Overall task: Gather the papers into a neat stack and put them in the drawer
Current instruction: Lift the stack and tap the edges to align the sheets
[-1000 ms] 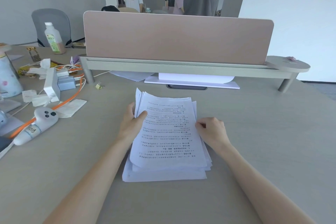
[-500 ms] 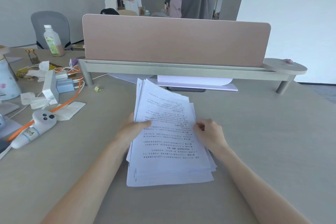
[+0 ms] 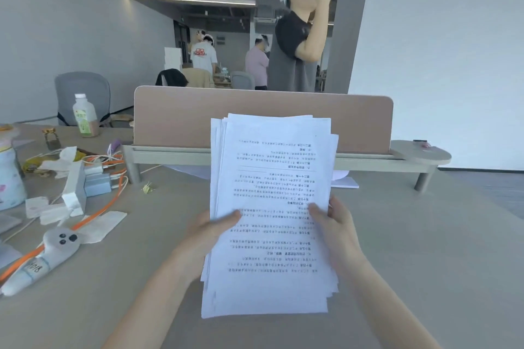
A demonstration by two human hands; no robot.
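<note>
Both hands grip papers (image 3: 272,207); print upside down, unreadable

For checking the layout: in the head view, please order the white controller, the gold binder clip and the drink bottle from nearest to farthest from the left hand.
From the left hand:
1. Gold binder clip, up-left.
2. White controller, far left.
3. Drink bottle, back left.
</note>
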